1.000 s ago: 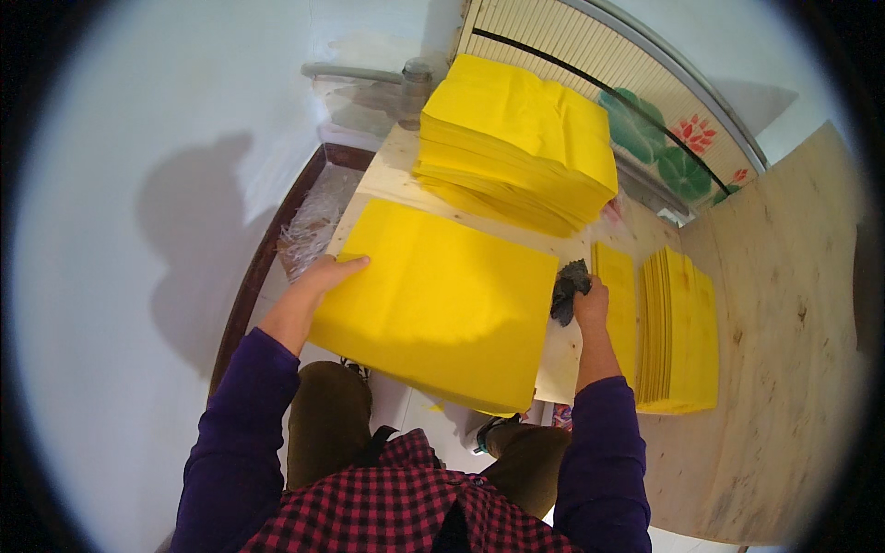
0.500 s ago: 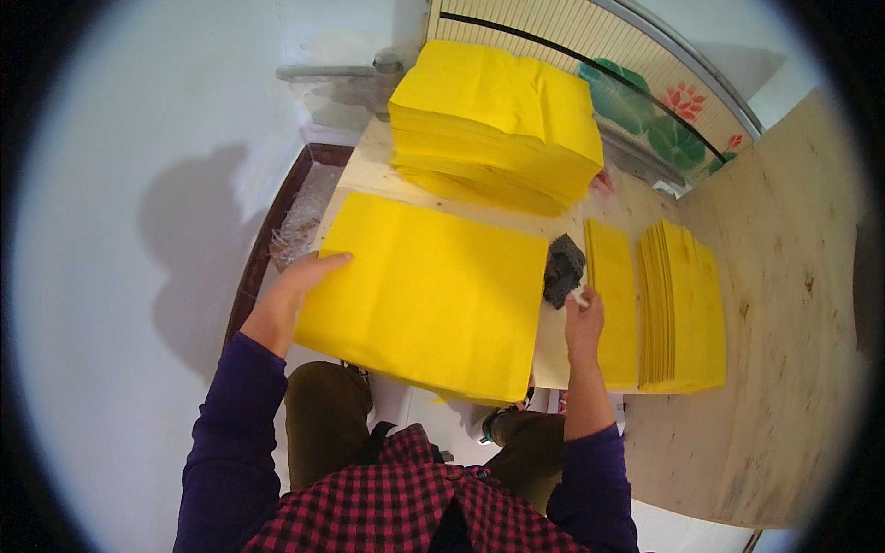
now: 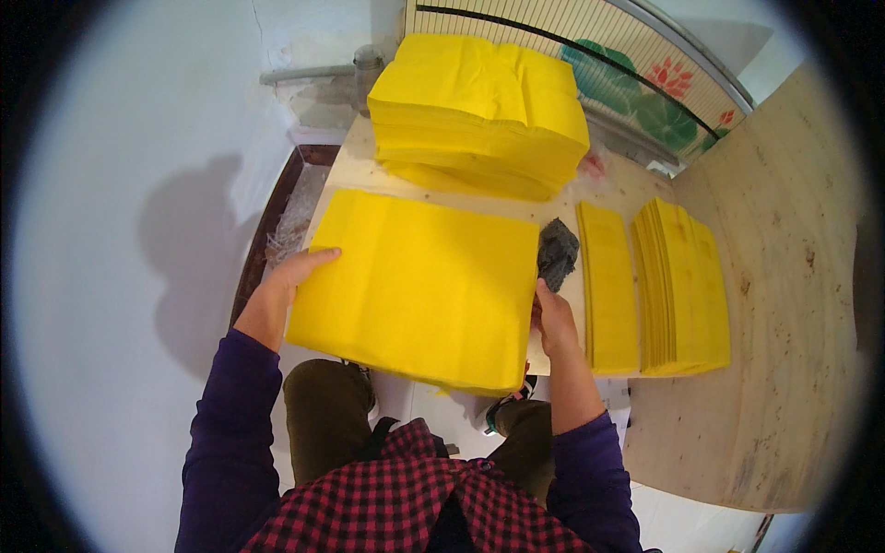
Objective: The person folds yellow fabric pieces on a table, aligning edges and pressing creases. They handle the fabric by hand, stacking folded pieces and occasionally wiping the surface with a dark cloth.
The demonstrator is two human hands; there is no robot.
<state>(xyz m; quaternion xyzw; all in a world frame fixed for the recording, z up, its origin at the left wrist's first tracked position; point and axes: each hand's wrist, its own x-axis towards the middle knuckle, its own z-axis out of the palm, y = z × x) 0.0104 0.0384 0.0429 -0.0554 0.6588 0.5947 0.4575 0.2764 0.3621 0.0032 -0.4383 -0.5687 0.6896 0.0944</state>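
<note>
In front of me lies a stack of yellow fabric-like sheets (image 3: 415,290), with faint fold lines across its top. My left hand (image 3: 300,270) grips its left edge, thumb on top and the other fingers mostly hidden along the side. At the opposite edge, my right hand (image 3: 551,316) is closed against the stack, its fingertips partly hidden by the sheets. Just beyond the right hand lies a crumpled dark grey cloth (image 3: 559,253), touching or very close to the stack's edge.
A taller yellow stack (image 3: 479,120) sits at the back of the wooden board (image 3: 348,170). To the right are a narrow folded yellow pile (image 3: 607,295) and a thicker folded pile (image 3: 687,286). An upright plywood panel (image 3: 765,323) borders the right; a white wall (image 3: 101,276) the left.
My right hand has moved left and slightly up from beside the grey cloth to the stack's right edge. My left hand keeps its place on the left edge. The view has shifted slightly.
</note>
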